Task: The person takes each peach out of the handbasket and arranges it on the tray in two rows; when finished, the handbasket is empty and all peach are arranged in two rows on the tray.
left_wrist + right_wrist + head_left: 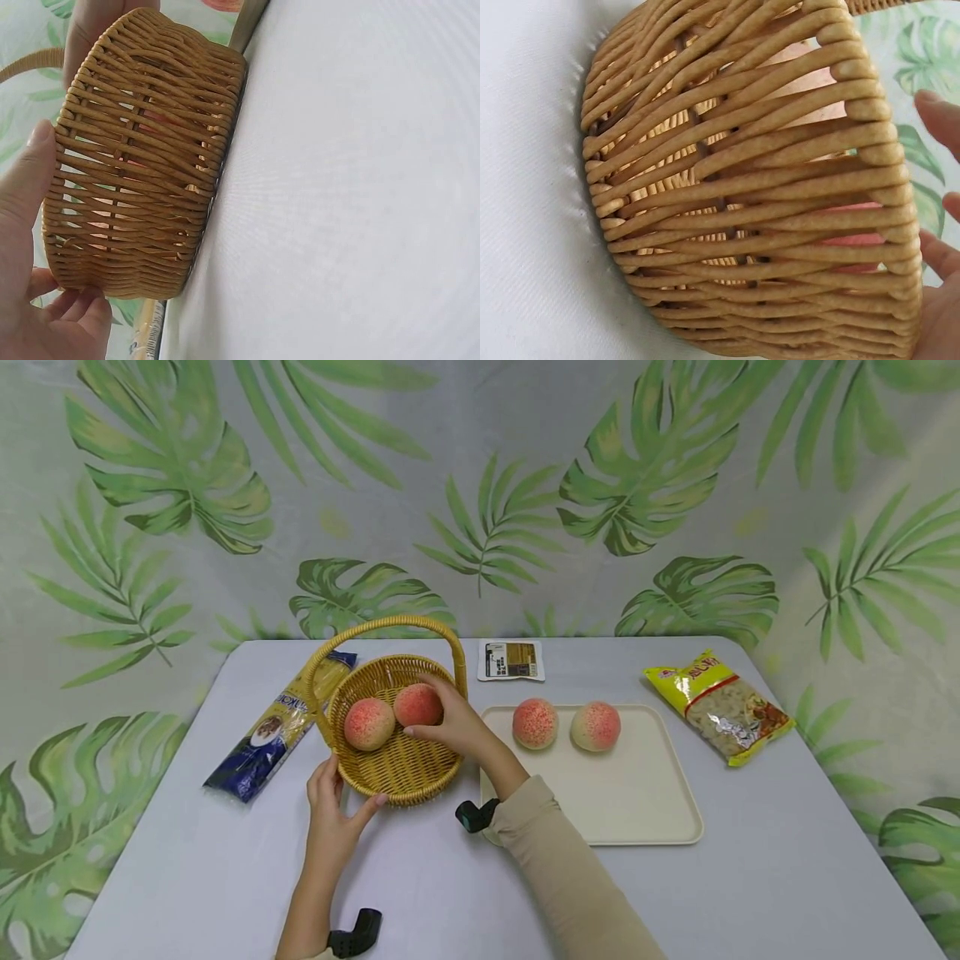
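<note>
A round wicker basket (405,772) with an arched handle stands on the left half of the table. My left hand (333,818) grips its near left rim, thumb (34,169) along the edge and fingers (79,315) around the side. Inside the basket lies a speckled pink and cream peach (369,724). Beside it my right hand (457,722) holds a second, redder peach (417,704) between thumb and fingers, within the basket's rim. From the right wrist view, the basket wall (742,187) hides most of that peach; pink shows through the gaps.
Two more peaches (536,723) sit on a cream tray (622,810) right of the basket. A blue and yellow pasta packet (262,735) lies left, partly behind the basket handle. At the back is a small white sachet (512,660); a yellow snack bag (720,706) lies far right.
</note>
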`<action>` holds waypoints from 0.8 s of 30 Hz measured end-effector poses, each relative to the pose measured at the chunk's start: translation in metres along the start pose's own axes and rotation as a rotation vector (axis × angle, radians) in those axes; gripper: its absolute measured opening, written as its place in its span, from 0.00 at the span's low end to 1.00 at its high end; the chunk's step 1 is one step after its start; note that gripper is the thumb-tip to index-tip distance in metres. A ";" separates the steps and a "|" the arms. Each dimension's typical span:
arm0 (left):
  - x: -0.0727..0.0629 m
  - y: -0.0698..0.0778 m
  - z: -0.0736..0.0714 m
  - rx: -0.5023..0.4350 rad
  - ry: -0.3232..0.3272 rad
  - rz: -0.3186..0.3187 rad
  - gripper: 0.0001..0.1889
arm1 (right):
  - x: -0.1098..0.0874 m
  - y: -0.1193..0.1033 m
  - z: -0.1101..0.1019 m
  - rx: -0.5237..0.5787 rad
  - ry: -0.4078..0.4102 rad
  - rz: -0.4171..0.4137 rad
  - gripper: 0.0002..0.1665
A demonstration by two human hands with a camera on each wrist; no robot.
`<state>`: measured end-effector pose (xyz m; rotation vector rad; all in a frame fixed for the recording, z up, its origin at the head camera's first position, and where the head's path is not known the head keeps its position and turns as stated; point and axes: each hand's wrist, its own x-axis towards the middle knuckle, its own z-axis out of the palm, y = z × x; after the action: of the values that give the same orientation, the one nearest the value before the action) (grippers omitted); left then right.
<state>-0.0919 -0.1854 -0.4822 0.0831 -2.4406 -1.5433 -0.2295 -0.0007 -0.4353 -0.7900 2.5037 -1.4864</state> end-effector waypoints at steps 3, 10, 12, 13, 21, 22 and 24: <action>0.000 0.000 0.000 0.005 -0.001 0.000 0.50 | 0.003 0.001 0.001 -0.001 -0.013 0.033 0.49; -0.003 0.021 -0.003 -0.005 -0.007 -0.006 0.48 | 0.005 -0.005 -0.002 0.098 -0.053 0.113 0.47; -0.004 0.028 -0.004 -0.014 -0.009 -0.006 0.48 | 0.008 -0.001 0.000 0.110 -0.057 0.134 0.47; -0.005 0.030 -0.005 -0.018 -0.007 -0.007 0.47 | 0.008 -0.002 0.000 0.112 -0.059 0.143 0.47; 0.000 0.000 -0.001 0.002 -0.006 -0.006 0.50 | 0.014 -0.001 0.004 0.066 -0.060 0.164 0.42; 0.000 -0.001 0.000 -0.001 -0.004 0.000 0.50 | 0.014 0.000 0.005 0.050 -0.057 0.160 0.42; 0.001 -0.002 0.001 -0.010 -0.001 0.008 0.50 | 0.015 0.002 0.008 0.016 -0.050 0.155 0.41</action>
<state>-0.0927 -0.1858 -0.4842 0.0707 -2.4304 -1.5528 -0.2405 -0.0139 -0.4388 -0.6073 2.4508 -1.4160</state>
